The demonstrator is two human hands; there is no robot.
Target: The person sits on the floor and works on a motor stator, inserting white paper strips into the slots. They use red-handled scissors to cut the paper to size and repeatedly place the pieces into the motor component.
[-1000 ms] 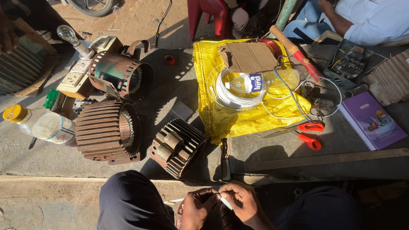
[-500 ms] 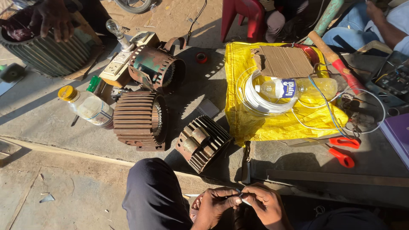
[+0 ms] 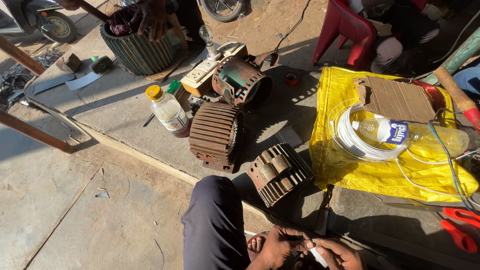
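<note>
Open concrete floor to the person's left, room to reach there. Own dark-trousered knee blocks the left hand on that side. Straight ahead, small ribbed motor housing sits near, larger rusty stator housing behind it, plastic bottle beside that. Right: yellow sack crowded with white wire coil, red scissors at edge. Narrow shaded gap between housing and sack.

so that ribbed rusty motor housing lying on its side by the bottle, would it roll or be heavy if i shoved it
Likely heavy: the housing looks like thick rusted cast metal. It lies on its side, so it might roll, but its fins and the foot on the slab would probably stop it. The rough ribs should give a sure grip, not a slippery one.
</note>
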